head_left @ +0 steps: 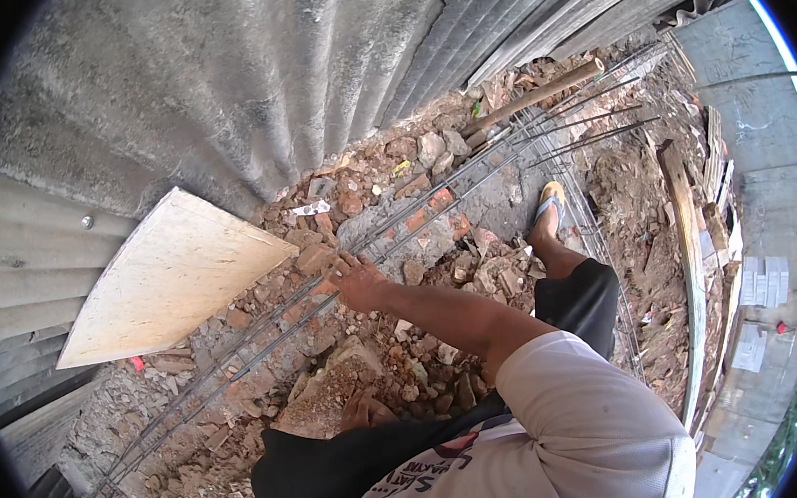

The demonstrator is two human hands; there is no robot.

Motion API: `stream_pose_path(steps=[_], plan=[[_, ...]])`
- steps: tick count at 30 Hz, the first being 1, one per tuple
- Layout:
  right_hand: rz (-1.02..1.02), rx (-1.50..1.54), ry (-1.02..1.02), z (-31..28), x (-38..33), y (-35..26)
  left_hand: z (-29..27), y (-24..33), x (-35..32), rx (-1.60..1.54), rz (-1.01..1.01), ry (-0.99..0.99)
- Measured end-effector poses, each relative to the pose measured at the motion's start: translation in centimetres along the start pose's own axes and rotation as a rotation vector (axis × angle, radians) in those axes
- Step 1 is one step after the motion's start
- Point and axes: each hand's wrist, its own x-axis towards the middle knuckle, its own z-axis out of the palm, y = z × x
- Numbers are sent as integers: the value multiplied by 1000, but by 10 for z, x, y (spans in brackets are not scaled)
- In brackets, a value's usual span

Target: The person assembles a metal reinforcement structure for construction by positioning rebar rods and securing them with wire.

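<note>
My right hand (358,283) reaches forward over a long cage of steel reinforcing bars (265,337). Its fingers look spread, close to the bars, beside a reddish brick piece (315,259). Whether the fingertips touch the bars or the rubble cannot be made out. A pale plywood sheet (176,278) leans against corrugated panels, left of the hand. My left hand is out of view.
Broken brick and concrete rubble (351,376) covers the ground around my feet. Tall grey corrugated sheets (215,75) stand along the far side. A bamboo pole (541,96) lies by loose bar ends (605,125). Wooden planks (684,243) lie at right, beside a grey wall (774,241).
</note>
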Motion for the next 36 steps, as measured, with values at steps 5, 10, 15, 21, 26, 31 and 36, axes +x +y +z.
stream_pose_path(steps=[5,10,15,21,26,31,36], plan=[[-4,14,-171,-37,-39,103,-118,58,25,477,265,140],[132,82,-284,-75,-123,245,-211,190,77,788,-3,-88],[369,266,-150,-92,-236,360,-166,362,175,889,-85,-124],[775,633,63,-69,-379,498,-22,617,296,79,132,236],[948,768,110,-51,-477,585,37,842,394,-68,294,415],[865,1527,480,-112,-464,629,70,873,494,312,182,401],[771,2143,650,-227,-440,663,102,873,515,741,22,473]])
